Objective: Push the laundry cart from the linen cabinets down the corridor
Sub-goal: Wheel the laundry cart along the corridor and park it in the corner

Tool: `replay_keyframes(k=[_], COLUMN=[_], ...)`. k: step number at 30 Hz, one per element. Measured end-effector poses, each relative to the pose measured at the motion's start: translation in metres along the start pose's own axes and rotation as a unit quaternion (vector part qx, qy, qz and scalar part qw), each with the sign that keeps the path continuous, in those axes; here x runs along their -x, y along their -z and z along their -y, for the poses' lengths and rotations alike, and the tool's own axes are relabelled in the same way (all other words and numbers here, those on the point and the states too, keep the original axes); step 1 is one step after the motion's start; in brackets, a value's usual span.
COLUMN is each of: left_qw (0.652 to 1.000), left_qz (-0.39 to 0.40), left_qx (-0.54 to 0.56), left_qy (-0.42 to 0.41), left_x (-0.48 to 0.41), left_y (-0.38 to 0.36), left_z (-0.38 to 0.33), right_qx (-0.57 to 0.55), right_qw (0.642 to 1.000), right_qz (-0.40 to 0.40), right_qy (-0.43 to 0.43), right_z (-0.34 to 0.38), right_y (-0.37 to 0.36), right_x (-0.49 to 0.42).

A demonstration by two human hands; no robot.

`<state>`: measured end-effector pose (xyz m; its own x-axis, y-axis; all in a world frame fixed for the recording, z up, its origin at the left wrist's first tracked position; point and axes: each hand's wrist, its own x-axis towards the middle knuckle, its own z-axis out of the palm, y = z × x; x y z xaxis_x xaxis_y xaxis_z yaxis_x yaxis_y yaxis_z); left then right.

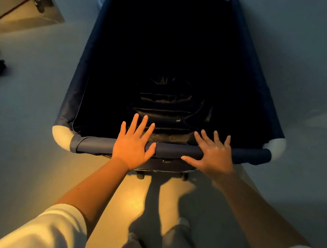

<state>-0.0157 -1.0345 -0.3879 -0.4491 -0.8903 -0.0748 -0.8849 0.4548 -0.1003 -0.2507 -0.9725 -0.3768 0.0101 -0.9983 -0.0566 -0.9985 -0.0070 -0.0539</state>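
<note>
While fingers (143,125) splay, both palms press cart rim (175,151)

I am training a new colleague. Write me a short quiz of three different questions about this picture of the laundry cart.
1. True or false: both hands lie on the near rail of the laundry cart with the fingers spread.
2. What colour are the corner joints of the cart frame?
3. The cabinet stands: A) far left of the cart, B) far right, C) behind the person.

Key
1. True: the left hand and the right hand rest flat, neither closed around the rail.
2. White.
3. A.
</note>
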Motion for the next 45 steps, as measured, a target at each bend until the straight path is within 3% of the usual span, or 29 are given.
replay_keyframes(k=[8, 14, 34, 45], left_qw=[1.0, 1.0, 0.993, 0.987], left_qz=[0.007, 0.013, -0.019, -0.017], left_qx=[-0.003, 0.013, 0.082, 0.074], left_qy=[0.015, 0.024, 0.087, 0.14], left_x=[-0.013, -0.01, -0.06, -0.089], left_y=[0.0, 0.005, 0.028, 0.033], left_z=[-0.002, -0.023, -0.211, -0.27], right_qx=[0.013, 0.013, 0.011, -0.006], right_qw=[0.997, 0.997, 0.994, 0.988], right_qz=[-0.06, -0.056, -0.01, -0.014], right_qy=[0.036, 0.054, 0.111, 0.153], right_z=[-0.009, -0.032, -0.223, -0.288], right_y=[-0.001, -0.005, 0.019, 0.019], right_x=[-0.015, -0.011, -0.023, -0.042])
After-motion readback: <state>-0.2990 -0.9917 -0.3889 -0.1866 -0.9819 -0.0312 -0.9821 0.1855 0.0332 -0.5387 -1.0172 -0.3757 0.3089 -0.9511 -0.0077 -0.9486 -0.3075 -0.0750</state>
